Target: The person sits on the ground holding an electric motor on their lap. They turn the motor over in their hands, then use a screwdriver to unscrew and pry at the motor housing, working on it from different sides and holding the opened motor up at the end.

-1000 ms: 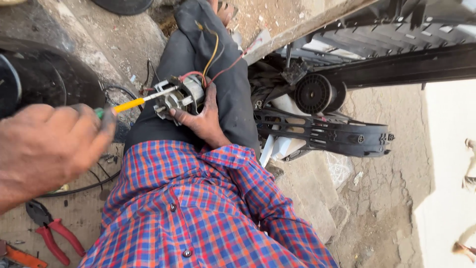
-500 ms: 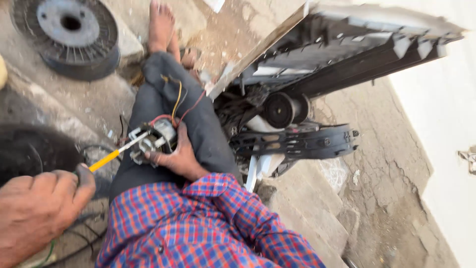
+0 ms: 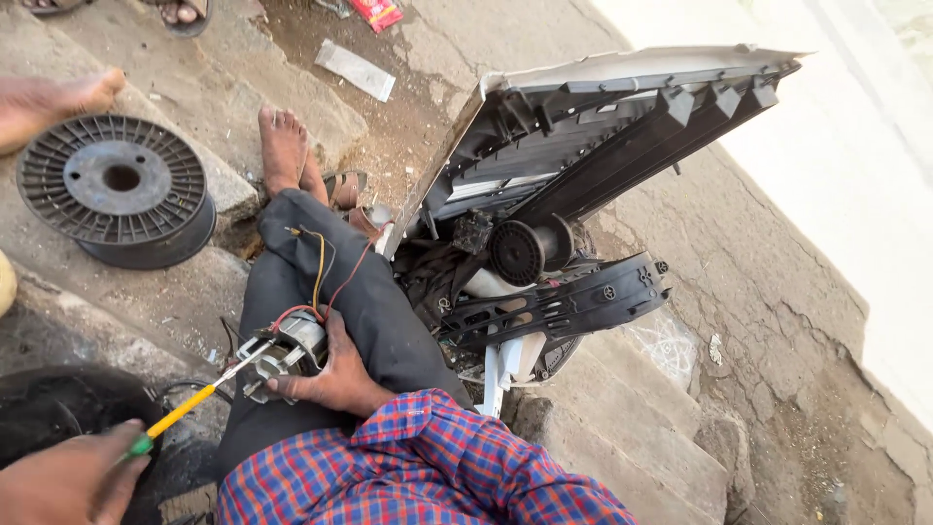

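Head view: right hand clamps small grey motor with red and yellow wires on thigh. Left hand grips yellow-shafted green-handled screwdriver, tip probably at motor casing. Keep shaft straight, motor braced firm.

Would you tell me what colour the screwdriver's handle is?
The screwdriver has a yellow handle with a green end, clearest in the head view.
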